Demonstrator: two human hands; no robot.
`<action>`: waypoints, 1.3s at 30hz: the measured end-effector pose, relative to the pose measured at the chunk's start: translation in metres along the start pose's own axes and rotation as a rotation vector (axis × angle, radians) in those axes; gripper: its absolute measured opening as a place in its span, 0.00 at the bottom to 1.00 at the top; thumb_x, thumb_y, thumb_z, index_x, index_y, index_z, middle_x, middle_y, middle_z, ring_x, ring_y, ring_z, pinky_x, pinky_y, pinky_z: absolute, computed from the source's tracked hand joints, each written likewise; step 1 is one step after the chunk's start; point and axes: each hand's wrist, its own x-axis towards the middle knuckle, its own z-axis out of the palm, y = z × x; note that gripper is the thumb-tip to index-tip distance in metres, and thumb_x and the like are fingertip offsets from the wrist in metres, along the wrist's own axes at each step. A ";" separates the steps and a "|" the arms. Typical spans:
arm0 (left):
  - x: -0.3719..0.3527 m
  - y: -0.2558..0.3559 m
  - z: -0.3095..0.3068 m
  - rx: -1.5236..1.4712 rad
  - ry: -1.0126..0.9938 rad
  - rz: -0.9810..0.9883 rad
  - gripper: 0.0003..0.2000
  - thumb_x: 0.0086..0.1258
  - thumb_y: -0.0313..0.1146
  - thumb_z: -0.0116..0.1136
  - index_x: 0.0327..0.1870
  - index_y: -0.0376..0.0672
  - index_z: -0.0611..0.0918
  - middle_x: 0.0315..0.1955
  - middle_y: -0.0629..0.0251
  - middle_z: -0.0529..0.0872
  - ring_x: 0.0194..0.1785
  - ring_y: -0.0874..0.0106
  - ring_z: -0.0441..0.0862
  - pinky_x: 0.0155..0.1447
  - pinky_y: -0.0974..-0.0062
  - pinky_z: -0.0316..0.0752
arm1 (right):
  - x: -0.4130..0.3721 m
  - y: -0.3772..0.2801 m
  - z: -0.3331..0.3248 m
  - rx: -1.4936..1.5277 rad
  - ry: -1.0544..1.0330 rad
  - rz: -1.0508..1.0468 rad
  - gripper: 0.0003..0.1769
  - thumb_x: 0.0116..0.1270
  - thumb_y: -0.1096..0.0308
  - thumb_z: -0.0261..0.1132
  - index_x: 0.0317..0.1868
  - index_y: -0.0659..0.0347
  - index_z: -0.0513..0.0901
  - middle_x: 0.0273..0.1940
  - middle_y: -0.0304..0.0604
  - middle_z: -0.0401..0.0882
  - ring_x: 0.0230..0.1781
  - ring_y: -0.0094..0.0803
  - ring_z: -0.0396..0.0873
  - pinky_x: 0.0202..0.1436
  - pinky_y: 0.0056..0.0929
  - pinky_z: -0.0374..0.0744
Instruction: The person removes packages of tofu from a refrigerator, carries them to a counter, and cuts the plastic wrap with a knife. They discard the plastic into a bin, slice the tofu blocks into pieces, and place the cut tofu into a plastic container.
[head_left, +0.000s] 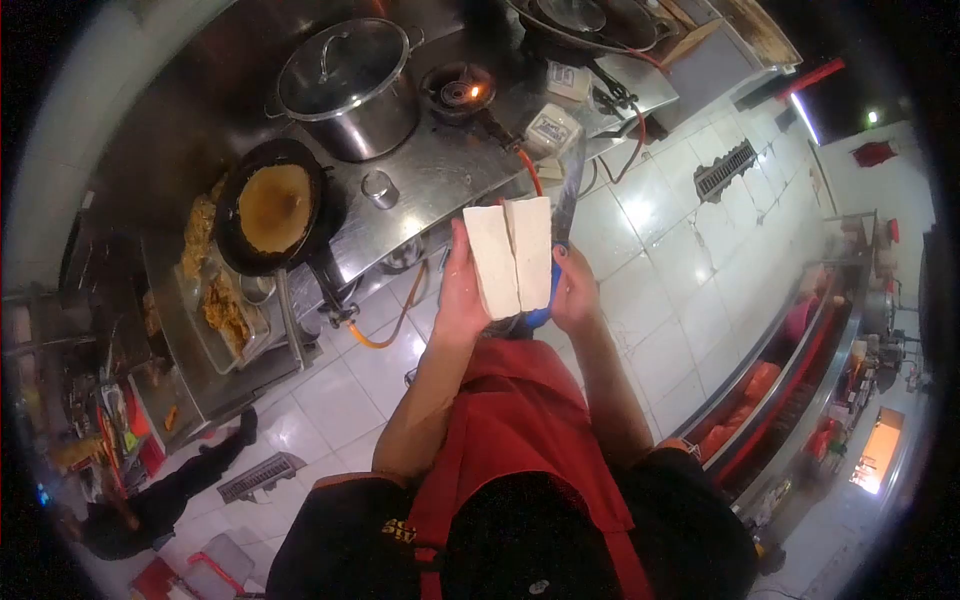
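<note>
Two white blocks [509, 258], side by side with a narrow gap between them, are held in front of the red apron. My left hand [462, 288] is wrapped round their left side. On the right, my right hand [575, 290] is closed round the blue handle [545, 312] of a large knife, whose blade [569, 190] points up and away beside the blocks. Part of the handle is hidden behind the blocks.
A pan [273, 207] with a flat round food stands on the steel counter [430, 180], near a lidded pot [350, 95], a small metal cup [379, 189] and a lit burner [458, 92]. Wrapped packages [552, 131] lie at the counter's edge. Another person [170, 495] is at lower left.
</note>
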 end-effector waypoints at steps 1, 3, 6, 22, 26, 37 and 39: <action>0.001 -0.001 0.000 -0.004 0.005 0.000 0.31 0.76 0.60 0.38 0.71 0.49 0.67 0.67 0.62 0.72 0.69 0.62 0.71 0.71 0.59 0.66 | 0.001 -0.004 0.005 0.000 0.004 0.004 0.23 0.74 0.62 0.57 0.62 0.69 0.71 0.53 0.48 0.80 0.52 0.32 0.79 0.58 0.32 0.76; 0.002 -0.003 0.004 0.041 0.072 0.064 0.31 0.77 0.60 0.38 0.73 0.49 0.65 0.67 0.63 0.72 0.67 0.62 0.72 0.70 0.61 0.67 | 0.001 -0.011 0.018 -0.305 0.007 0.009 0.24 0.73 0.61 0.60 0.62 0.68 0.71 0.52 0.45 0.79 0.51 0.28 0.78 0.57 0.30 0.75; 0.003 -0.002 0.008 0.055 0.038 0.093 0.32 0.77 0.60 0.36 0.73 0.48 0.64 0.67 0.64 0.72 0.68 0.62 0.72 0.70 0.62 0.67 | 0.001 -0.017 0.032 -0.412 0.087 0.056 0.25 0.73 0.59 0.62 0.61 0.69 0.71 0.50 0.43 0.79 0.50 0.25 0.76 0.56 0.28 0.74; 0.006 0.006 -0.005 -0.161 -0.063 0.148 0.36 0.74 0.65 0.35 0.74 0.47 0.63 0.72 0.62 0.65 0.77 0.54 0.55 0.75 0.38 0.51 | -0.088 -0.028 0.081 -1.600 0.222 0.252 0.14 0.74 0.62 0.55 0.44 0.66 0.68 0.32 0.67 0.77 0.32 0.70 0.76 0.36 0.63 0.72; 0.010 0.007 0.003 -0.062 0.023 0.237 0.37 0.73 0.65 0.36 0.74 0.47 0.63 0.72 0.62 0.65 0.76 0.54 0.57 0.75 0.40 0.53 | -0.095 -0.007 0.071 -1.622 0.178 0.239 0.14 0.74 0.62 0.54 0.45 0.67 0.68 0.31 0.68 0.77 0.35 0.71 0.76 0.37 0.63 0.72; 0.007 0.003 0.020 0.004 -0.007 0.250 0.40 0.72 0.67 0.35 0.74 0.45 0.61 0.71 0.56 0.65 0.75 0.57 0.60 0.76 0.47 0.57 | -0.086 0.009 0.054 -1.672 0.141 -0.054 0.11 0.74 0.66 0.54 0.41 0.67 0.65 0.30 0.67 0.77 0.30 0.67 0.77 0.31 0.59 0.74; 0.007 0.000 0.020 0.025 -0.016 0.259 0.40 0.72 0.68 0.34 0.75 0.45 0.60 0.71 0.56 0.65 0.75 0.57 0.60 0.76 0.48 0.58 | -0.085 0.011 0.052 -1.683 0.141 -0.095 0.11 0.74 0.67 0.55 0.41 0.67 0.65 0.30 0.66 0.77 0.30 0.67 0.77 0.30 0.58 0.75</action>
